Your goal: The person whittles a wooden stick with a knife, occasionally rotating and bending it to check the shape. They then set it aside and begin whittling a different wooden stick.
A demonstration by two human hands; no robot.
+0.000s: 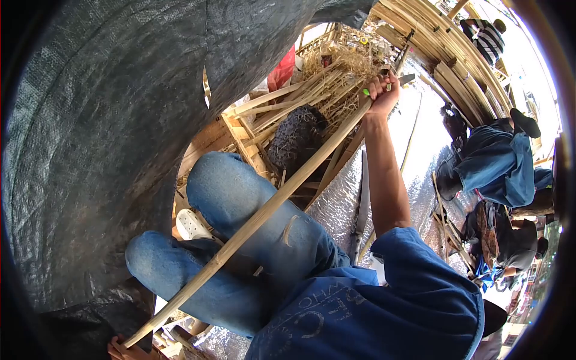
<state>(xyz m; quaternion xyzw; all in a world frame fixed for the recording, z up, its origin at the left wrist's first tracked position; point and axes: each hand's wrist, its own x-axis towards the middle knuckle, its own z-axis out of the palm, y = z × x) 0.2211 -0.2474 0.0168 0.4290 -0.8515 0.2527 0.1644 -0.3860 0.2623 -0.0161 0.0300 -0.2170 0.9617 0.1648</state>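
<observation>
A long pale bamboo strip [249, 231] lies slantwise across my bent, jeans-clad legs. My left hand [129, 349], partly cut off at the lower left, has its fingers closed around the near end of the strip. At the far end, my right hand [383, 94] is closed, with a grey knife blade [407, 79] sticking out past the knuckles and a bit of bright green showing between the fingers. The strip runs up against this hand; whether the fingers also grip it is hidden.
A dark tarp [108, 150] hangs along the left. Curly shavings [348, 63] and cut strips lie ahead, near a dark rough lump [294, 135]. Shiny foil sheeting [339, 192] covers the ground. Long boards [456, 45] are stacked at upper right. A person in jeans [495, 165] sits at right, others beyond.
</observation>
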